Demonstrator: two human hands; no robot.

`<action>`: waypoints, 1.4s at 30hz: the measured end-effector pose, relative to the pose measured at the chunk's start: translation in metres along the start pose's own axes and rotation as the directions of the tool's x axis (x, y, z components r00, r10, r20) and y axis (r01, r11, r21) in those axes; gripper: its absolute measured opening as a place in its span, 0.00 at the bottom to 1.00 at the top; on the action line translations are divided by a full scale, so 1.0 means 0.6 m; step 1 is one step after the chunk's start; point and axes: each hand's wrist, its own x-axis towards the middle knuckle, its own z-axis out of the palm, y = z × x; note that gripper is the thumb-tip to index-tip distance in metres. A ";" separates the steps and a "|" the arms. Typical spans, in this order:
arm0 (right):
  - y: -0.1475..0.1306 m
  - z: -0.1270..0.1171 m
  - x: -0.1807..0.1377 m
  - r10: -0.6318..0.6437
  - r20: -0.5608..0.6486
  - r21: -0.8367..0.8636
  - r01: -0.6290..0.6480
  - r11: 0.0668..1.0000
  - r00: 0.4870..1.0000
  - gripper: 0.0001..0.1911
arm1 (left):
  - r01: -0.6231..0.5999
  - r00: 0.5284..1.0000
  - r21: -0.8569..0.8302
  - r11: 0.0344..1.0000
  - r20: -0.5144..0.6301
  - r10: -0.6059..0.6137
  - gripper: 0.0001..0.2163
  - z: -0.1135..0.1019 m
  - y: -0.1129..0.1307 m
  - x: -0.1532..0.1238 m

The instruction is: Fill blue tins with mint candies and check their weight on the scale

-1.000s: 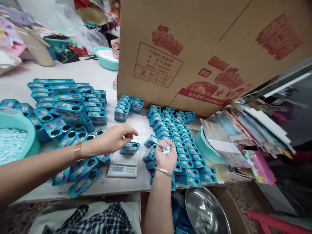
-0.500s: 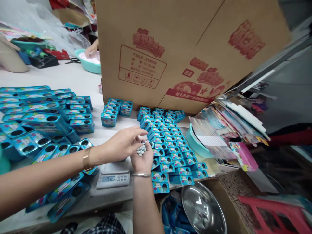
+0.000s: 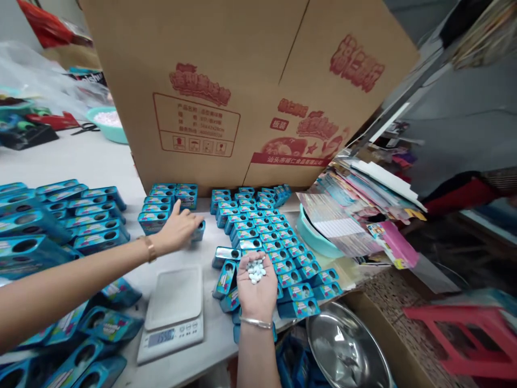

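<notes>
Just past the scale, L of the tin rows, our left hand (image 3: pixel 177 229) has its fingers wrapped on one small blue tin (image 3: pixel 198 230). That tin sits on the table top (image 3: pixel 81 161), close to the small block of tins by the carton. Our right hand (image 3: pixel 256 288) is palm-up, cupped loose and not clenched, w/ a small heap of white pellets (image 3: pixel 255 271) lying in it, at the near end of the rows.

Scale (image 3: pixel 172 312) pan is bare. Display is lit, but we can't read the digits for sure.

Progress, our read:
- R side: rows of tins (image 3: pixel 262 226) stood neat, probably the done batch.
- L side: loose pile of tins (image 3: pixel 60 215) w/ dark round holes, prob. unfilled, so plenty left.
- Betw. scale and rows: tipped tins (image 3: pixel 225 269).

Further out: cardboard carton (image 3: pixel 242 81) behind, teal bowl (image 3: pixel 105 123) of pellets far L, steel bowl (image 3: pixel 347 350) below the table edge, printed sheets (image 3: pixel 363 199) on R.
</notes>
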 end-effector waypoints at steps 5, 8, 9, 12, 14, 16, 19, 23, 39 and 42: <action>-0.039 -0.025 0.000 -0.077 -0.017 -0.027 0.076 0.997 0.997 0.07 | 0.068 0.984 0.073 0.995 -0.172 -0.054 0.13 -0.010 -0.047 0.071; -0.068 -0.035 0.000 -0.123 -0.046 0.018 0.124 0.992 0.991 0.08 | 0.104 0.974 0.065 0.992 -0.211 -0.088 0.17 -0.005 -0.046 0.078; -0.075 -0.037 0.000 -0.130 -0.054 0.033 0.132 0.991 0.990 0.08 | 0.093 0.980 0.059 0.994 -0.182 -0.080 0.21 0.001 -0.039 0.074; -0.080 -0.034 0.001 -0.129 -0.055 0.064 0.132 0.989 0.990 0.09 | -0.005 1.000 0.023 1.000 -0.018 0.006 0.31 0.030 0.003 0.054; -0.073 -0.030 0.001 -0.108 -0.048 0.086 0.112 0.990 0.993 0.09 | -0.080 0.991 -0.022 0.997 0.103 0.082 0.36 0.055 0.039 0.040; -0.063 -0.025 -0.002 -0.078 -0.037 0.096 0.082 0.992 0.996 0.08 | -0.132 0.967 -0.070 0.989 0.210 0.144 0.39 0.078 0.073 0.032; -0.053 -0.021 -0.013 -0.042 -0.003 0.080 0.042 0.996 0.999 0.07 | -0.158 0.942 -0.111 0.981 0.279 0.183 0.31 0.095 0.107 0.030; -0.056 -0.021 -0.030 -0.025 0.019 0.070 0.024 0.997 1.000 0.07 | -0.096 0.966 -0.098 0.991 0.232 0.116 0.18 0.064 0.102 0.013; 0.024 0.000 -0.046 0.192 0.094 0.092 -0.200 0.975 0.977 0.07 | 0.147 0.988 0.018 0.989 0.044 -0.148 0.42 -0.028 0.062 -0.209; 0.034 -0.002 -0.047 0.183 0.140 0.034 -0.190 0.981 0.973 0.06 | 0.192 0.978 0.011 0.981 -0.088 -0.191 0.54 -0.064 0.055 -0.210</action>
